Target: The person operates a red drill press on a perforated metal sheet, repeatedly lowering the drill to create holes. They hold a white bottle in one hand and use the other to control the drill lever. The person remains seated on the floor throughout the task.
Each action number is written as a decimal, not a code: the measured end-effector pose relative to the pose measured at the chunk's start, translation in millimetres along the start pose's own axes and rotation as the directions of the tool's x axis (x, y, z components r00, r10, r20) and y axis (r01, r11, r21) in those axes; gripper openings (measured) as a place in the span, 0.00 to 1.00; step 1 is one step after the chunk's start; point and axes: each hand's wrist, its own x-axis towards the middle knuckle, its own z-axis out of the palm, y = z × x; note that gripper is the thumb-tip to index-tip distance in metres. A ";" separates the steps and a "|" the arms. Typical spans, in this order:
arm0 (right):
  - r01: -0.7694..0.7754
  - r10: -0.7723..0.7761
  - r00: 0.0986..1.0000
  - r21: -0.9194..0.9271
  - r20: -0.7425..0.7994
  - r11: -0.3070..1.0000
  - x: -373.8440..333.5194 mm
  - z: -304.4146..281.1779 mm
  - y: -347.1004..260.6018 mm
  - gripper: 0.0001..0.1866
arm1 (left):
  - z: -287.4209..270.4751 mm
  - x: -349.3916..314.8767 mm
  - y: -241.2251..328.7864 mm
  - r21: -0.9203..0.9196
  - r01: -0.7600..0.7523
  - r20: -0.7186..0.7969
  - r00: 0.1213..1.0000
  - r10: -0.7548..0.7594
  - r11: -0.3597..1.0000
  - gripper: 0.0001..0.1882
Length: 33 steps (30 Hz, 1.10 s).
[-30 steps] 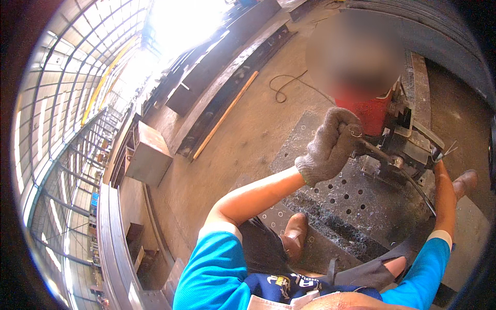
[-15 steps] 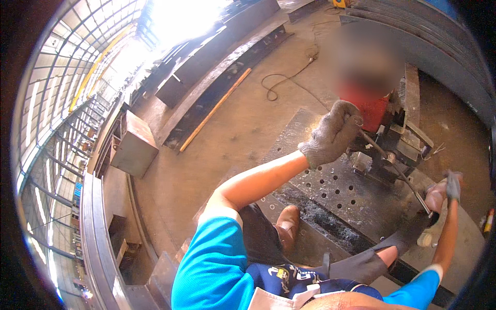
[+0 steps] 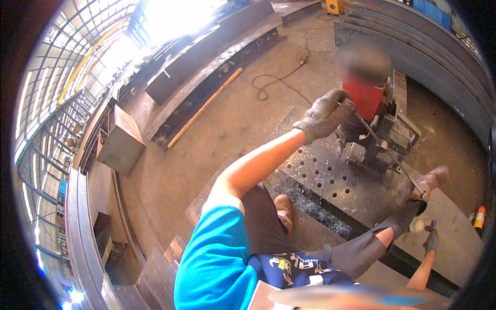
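Note:
My left hand (image 3: 326, 114), in a grey knit glove, is closed around the upper end of a long thin metal bar (image 3: 383, 144). The bar slopes down to the right across a red-bodied machine (image 3: 363, 103), whose top is blurred. This machine stands on a dark steel plate (image 3: 338, 168) with several round holes and scattered metal shavings. At the lower right my right hand (image 3: 431, 241), also gloved, is closed beside a cream-coloured round container (image 3: 417, 225). A small dark-blue piece shows at its fingers; I cannot make out what it is.
My booted feet rest on either side of the holed plate. An orange-and-yellow bottle (image 3: 480, 217) stands at the far right. Stacked steel beams (image 3: 413, 64) rise behind the machine. A cable (image 3: 279, 78) and a wooden pole (image 3: 204, 109) lie to the left, near a metal cabinet (image 3: 122, 140).
My right hand has moved from beside the lower end of the bar back toward me, to the cream container. My left hand keeps its grip on the bar. The whole view has shifted slightly.

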 end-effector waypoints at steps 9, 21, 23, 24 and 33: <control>0.618 -0.618 0.785 -0.115 0.039 0.778 31.4 35.5 15.2 0.11 | -41.2 -27.4 -137.7 0.513 0.266 0.081 0.932 -0.354 0.816 0.34; 0.402 -0.698 0.701 -0.726 -0.148 0.558 -66.8 -23.5 -31.0 0.26 | -2.5 -81.8 -204.4 0.668 0.131 0.515 0.630 -0.581 0.733 0.36; 0.522 -0.818 0.567 -0.726 -0.096 0.447 -38.0 -12.6 -23.9 0.24 | 3.7 -80.4 -210.2 0.635 0.156 0.542 0.608 -0.580 0.757 0.38; 0.568 -0.771 0.629 -0.616 -0.103 0.546 -23.2 -6.8 -19.6 0.23 | 6.6 -81.5 -214.8 0.623 0.145 0.552 0.614 -0.564 0.768 0.39; 0.313 -0.450 0.869 -0.476 -0.206 0.822 31.3 23.0 -14.8 0.14 | -6.1 -88.5 -221.1 0.666 0.116 0.516 0.641 -0.568 0.737 0.38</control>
